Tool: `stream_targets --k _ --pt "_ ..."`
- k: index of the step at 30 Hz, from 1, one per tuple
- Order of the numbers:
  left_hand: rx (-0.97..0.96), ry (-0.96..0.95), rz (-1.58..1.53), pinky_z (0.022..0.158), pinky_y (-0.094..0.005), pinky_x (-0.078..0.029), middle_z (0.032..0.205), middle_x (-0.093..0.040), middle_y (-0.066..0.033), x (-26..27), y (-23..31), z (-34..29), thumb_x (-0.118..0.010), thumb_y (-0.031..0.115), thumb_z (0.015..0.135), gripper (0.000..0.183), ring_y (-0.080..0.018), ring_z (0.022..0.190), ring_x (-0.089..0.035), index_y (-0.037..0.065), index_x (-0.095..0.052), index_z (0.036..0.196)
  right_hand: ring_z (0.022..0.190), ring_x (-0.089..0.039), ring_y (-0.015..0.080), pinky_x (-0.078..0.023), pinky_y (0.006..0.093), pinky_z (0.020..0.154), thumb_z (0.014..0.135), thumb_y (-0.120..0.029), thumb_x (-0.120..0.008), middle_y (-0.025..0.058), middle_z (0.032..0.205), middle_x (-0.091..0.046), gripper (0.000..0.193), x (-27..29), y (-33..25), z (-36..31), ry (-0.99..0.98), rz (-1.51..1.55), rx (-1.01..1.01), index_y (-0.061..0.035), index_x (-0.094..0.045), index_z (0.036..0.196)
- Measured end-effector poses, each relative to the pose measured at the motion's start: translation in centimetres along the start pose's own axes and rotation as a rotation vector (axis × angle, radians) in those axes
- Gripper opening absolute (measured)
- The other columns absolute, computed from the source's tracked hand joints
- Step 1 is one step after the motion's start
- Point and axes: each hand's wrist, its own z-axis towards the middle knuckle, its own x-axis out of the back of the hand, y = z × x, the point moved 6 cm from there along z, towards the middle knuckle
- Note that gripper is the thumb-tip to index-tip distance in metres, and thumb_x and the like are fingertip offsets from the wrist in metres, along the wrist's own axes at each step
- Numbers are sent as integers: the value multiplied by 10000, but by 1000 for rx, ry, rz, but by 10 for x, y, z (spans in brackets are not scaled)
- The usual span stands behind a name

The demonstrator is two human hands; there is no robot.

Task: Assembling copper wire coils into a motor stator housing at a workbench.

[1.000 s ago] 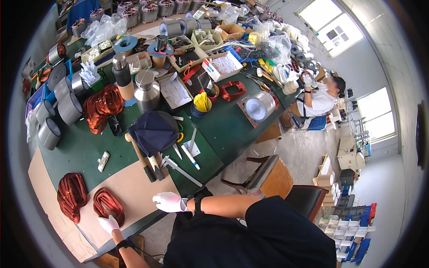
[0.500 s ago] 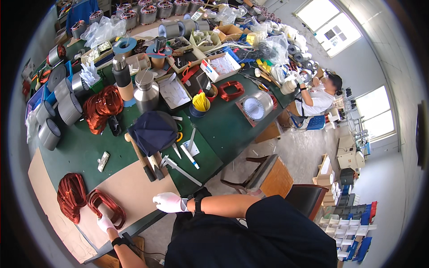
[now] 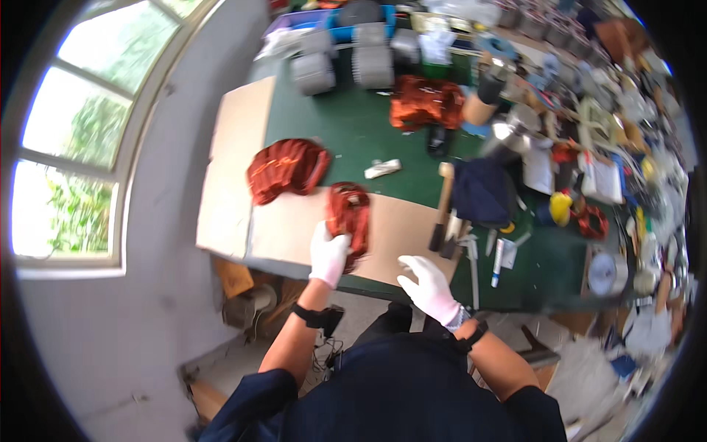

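My left hand (image 3: pixel 328 255), in a white glove, grips the near left side of a bundle of reddish copper wire coils (image 3: pixel 351 214) over the brown cardboard. The thumb lies across the bundle; the other fingers are partly hidden. To its right, my right hand (image 3: pixel 429 286), also gloved, hangs over the table's front edge with fingers apart and nothing in it. A second copper coil bundle (image 3: pixel 287 169) lies just beyond and left of the held one. A small white piece (image 3: pixel 382 169) rests on the green mat beyond. Motion blurs the picture.
Right of the cardboard sheet (image 3: pixel 401 225) lie a wooden-handled hammer (image 3: pixel 443 193), a dark blue cap-like cloth (image 3: pixel 480 193), a caliper (image 3: pixel 473 276) and a white marker (image 3: pixel 497 264). Grey stator cores (image 3: pixel 372 66) and another copper bundle (image 3: pixel 423 103) stand farther back. A window (image 3: pixel 81 147) is at left.
The view has swung left, bringing the window in. My left hand now grips the coil bundle, which looks turned and partly raised. My right hand has opened and come toward the bundle.
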Motion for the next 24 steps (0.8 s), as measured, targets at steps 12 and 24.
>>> stream_targets --k 12,24 --pt "396 -345 -944 982 -363 -529 1036 -699 -84 -77 50 -53 -630 133 1011 159 -210 1027 -659 42 -639 1140 1170 -634 453 -512 457 1008 710 11 -803 256 1205 -660 811 0 -63 41 109 -23 120 85 -436 1429" --pt "37 -618 -181 946 -345 -560 1186 -701 -171 -104 98 -80 -514 108 1070 340 -239 1055 -720 -86 -550 1347 695 -560 82 -494 245 689 920 -9 -527 41 894 -624 349 111 -52 19 427 692 -248 65 -573 1257"
